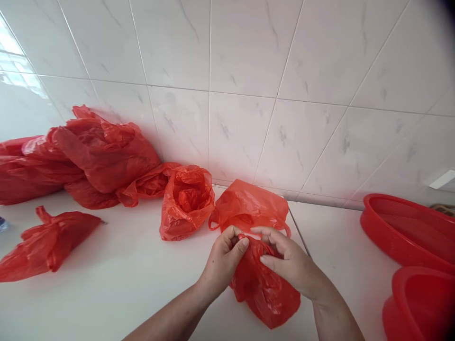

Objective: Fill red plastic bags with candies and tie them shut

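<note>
A red plastic bag (268,293), bunched at its top, hangs between my two hands above the white surface. My left hand (229,253) is closed, its thumb and index finger pinching the gathered top of this bag. My right hand (287,258) is at the bag's upper right side. Its thumb and fingers are apart around the folds, with the thumb against the plastic. Just behind my hands lies a flat red bag (252,201) with loop handles. Left of it stands an open red bag (186,203) with crumpled red plastic showing inside.
Several full red bags (106,151) are heaped at the back left against the tiled wall (241,113). A tied red bag (53,241) lies at the left of the white tabletop (135,274). At the right are a red sieve (391,244) and a red basin (401,303).
</note>
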`<control>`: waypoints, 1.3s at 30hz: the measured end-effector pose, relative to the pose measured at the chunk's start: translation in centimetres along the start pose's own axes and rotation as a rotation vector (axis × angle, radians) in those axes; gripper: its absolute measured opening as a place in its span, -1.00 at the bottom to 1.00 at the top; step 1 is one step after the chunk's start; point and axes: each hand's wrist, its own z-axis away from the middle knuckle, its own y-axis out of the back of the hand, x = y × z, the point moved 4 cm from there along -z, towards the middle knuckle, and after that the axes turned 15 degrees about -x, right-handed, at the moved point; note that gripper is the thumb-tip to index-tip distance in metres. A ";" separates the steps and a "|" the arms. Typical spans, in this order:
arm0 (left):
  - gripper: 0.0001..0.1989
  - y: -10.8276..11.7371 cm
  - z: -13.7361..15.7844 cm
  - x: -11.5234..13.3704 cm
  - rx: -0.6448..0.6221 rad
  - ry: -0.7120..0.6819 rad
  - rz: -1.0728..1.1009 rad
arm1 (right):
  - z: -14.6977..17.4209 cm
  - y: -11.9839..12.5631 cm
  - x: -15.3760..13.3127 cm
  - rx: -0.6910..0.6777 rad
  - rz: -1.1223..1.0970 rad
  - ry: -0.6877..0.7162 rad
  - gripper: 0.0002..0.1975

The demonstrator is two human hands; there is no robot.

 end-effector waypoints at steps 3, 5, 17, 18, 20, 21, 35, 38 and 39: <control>-0.83 0.2 0.5 0.1 0.035 -0.023 -0.220 | -1.0 0.4 1.2 0.186 0.167 -0.068 -0.56; -0.90 0.1 0.8 0.3 0.040 -0.043 -0.420 | -1.5 0.4 1.7 0.242 0.230 -0.094 -0.64; -0.84 0.2 2.5 0.5 0.017 -0.408 -0.948 | -0.6 -0.2 1.0 -0.088 -0.177 0.096 -0.65; -0.84 0.3 2.6 0.4 0.024 -0.411 -0.960 | -0.9 -0.1 1.1 -0.067 -0.186 0.091 -0.67; -0.84 0.3 3.0 0.3 0.039 -0.408 -0.982 | -1.5 0.2 1.9 0.021 -0.175 0.052 -0.72; -0.84 0.3 3.3 0.3 0.031 -0.405 -0.995 | -1.9 0.6 2.6 0.094 -0.150 0.022 -0.73; -0.76 2.9 9.3 -1.3 -0.370 0.015 -0.660 | -2.6 6.8 12.1 0.144 -0.276 -0.041 -0.69; -0.65 3.1 8.7 -1.1 -0.265 -0.042 -0.617 | -2.0 7.9 14.0 0.263 -0.634 0.052 -0.66; -0.64 3.0 8.3 -1.2 -0.229 -0.047 -0.641 | -1.9 8.3 15.0 0.358 -0.711 0.052 -0.66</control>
